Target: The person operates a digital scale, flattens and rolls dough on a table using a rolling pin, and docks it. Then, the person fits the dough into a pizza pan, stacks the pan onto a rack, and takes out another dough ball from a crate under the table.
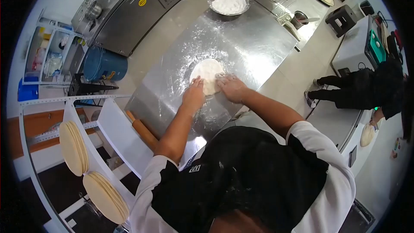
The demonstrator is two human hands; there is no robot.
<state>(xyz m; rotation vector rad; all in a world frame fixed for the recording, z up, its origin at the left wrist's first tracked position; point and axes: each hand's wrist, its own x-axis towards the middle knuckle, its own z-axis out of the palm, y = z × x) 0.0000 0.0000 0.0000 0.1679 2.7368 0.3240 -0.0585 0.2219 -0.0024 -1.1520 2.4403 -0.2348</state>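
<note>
A flat, roughly round piece of dough (207, 72) lies on the floured steel table (254, 47) in front of me. My left hand (194, 95) rests on its near left edge, fingers stretched out and pointing away from me. At the right edge of the dough, my right hand (232, 87) lies palm down with its fingers extended over the rim. Neither hand is closed around anything. Loose flour is scattered around the dough, mostly beyond it and to the left.
A bowl of flour (229, 3) stands at the table's far end, near a wire rack (276, 0). A wooden rolling pin (144, 133) lies by my left forearm. Stacked dough rounds (105, 196) sit on a shelf at lower left. Another person (362, 88) works at the right.
</note>
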